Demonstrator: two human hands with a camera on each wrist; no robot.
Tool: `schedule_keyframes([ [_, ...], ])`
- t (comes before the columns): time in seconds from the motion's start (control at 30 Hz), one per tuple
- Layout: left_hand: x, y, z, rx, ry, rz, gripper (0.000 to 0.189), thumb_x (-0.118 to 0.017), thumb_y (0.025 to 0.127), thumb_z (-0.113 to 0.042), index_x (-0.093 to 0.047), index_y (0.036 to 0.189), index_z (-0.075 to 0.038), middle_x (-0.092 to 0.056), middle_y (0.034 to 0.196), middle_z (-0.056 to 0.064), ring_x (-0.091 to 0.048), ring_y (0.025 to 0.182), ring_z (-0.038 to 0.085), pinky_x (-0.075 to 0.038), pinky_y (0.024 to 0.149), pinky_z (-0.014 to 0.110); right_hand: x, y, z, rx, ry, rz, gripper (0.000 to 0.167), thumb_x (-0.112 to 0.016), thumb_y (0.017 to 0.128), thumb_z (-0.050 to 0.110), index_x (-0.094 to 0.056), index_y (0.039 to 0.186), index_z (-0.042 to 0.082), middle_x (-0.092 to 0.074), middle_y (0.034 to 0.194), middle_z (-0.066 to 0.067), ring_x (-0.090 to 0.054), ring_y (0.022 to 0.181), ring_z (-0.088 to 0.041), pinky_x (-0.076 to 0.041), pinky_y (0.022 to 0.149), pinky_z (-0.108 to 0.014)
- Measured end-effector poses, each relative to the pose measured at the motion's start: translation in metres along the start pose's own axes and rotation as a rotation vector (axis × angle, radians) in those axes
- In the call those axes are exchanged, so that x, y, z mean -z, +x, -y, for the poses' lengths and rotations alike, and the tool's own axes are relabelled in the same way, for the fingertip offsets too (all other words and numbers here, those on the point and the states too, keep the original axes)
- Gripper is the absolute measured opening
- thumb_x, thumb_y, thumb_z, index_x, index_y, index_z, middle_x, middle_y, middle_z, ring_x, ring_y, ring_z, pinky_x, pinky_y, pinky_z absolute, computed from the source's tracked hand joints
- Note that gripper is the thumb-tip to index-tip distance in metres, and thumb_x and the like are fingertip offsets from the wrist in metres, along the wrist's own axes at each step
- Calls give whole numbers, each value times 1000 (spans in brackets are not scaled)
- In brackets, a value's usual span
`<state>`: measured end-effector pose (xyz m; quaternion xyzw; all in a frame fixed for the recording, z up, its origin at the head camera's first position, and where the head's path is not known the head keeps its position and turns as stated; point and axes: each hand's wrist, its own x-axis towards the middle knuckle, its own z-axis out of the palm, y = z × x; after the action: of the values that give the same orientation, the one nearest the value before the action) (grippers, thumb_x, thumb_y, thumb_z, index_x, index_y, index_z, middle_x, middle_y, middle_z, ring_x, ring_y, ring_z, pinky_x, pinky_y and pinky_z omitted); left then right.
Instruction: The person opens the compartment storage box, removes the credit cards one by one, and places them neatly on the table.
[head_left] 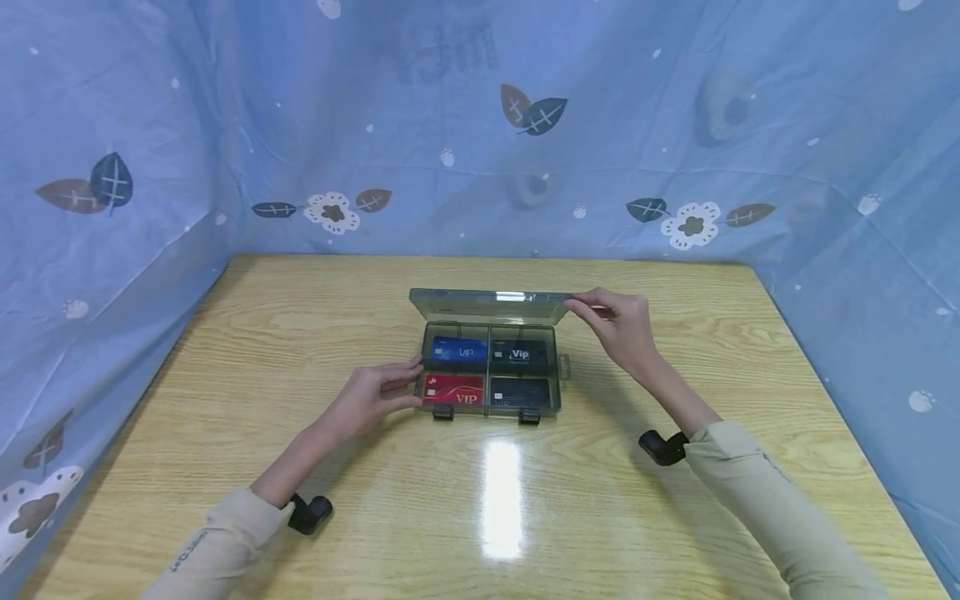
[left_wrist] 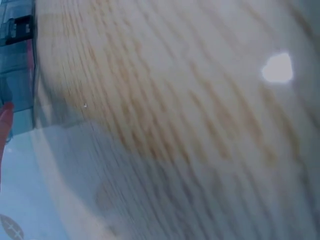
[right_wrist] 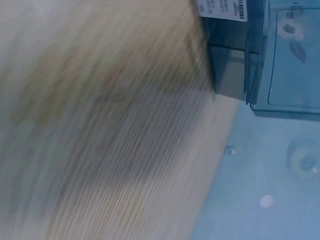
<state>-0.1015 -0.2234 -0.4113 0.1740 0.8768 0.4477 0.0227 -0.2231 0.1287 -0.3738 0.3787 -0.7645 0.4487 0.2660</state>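
Note:
A smoky clear plastic box (head_left: 488,367) with compartments stands on the table, its hinged lid (head_left: 487,306) raised at the back. It holds a blue card (head_left: 459,350), a black card (head_left: 519,353), a red card (head_left: 454,390) and a dark card (head_left: 521,392), one per compartment. My right hand (head_left: 618,323) pinches the right corner of the lid between thumb and fingers. At the box's left wall, the fingertips and thumb of my left hand (head_left: 378,390) touch it, fairly straight. Only one finger (left_wrist: 5,120) shows in the left wrist view.
Two black latches, a left latch (head_left: 443,412) and a right latch (head_left: 529,417), hang on the box's front edge. Behind the wooden table (head_left: 337,300) a patterned blue cloth (head_left: 450,125) rises and wraps both sides. A white barcode label (right_wrist: 222,9) sits on the box.

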Motion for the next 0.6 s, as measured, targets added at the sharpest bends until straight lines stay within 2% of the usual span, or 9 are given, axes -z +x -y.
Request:
schedule_keyframes([
  [0.1, 2, 0, 0, 16, 0, 14, 49, -76, 79, -6, -58, 122, 10, -48, 136, 23, -60, 111, 32, -54, 89, 26, -8, 7, -4, -2, -11, -79, 5, -73, 79, -7, -74, 84, -4, -72, 76, -13, -71, 66, -28, -56, 65, -11],
  [0.23, 2, 1, -1, 37, -5, 24, 49, -76, 80, -6, -58, 123, 10, -47, 137, 22, -60, 112, 31, -53, 88, 24, -15, 14, -13, 47, -76, -112, 9, -73, 81, -5, -72, 90, -5, -72, 80, -15, -71, 68, -27, -61, 62, -24],
  [0.37, 2, 2, -2, 45, -8, 27, 48, -76, 80, -6, -59, 122, 10, -47, 136, 22, -60, 112, 31, -53, 88, 25, -20, 17, -24, 99, -138, -96, 29, -73, 80, -6, -66, 109, -5, -72, 85, -16, -71, 72, -28, -61, 58, -35],
  [0.5, 2, 2, -3, 49, -10, 32, 47, -76, 80, -6, -59, 121, 10, -47, 136, 22, -60, 112, 31, -53, 88, 25, -25, 16, -37, 132, -162, -36, 57, -72, 80, -8, -54, 133, 0, -69, 94, -19, -69, 79, -29, -62, 58, -36],
  [0.6, 2, 2, -2, 54, -21, 37, 47, -76, 80, -5, -59, 121, 10, -47, 136, 23, -59, 112, 31, -53, 88, 25, -29, 14, -45, 134, -161, 23, 75, -73, 79, -7, -39, 146, 3, -63, 99, -22, -66, 82, -29, -62, 57, -36],
])
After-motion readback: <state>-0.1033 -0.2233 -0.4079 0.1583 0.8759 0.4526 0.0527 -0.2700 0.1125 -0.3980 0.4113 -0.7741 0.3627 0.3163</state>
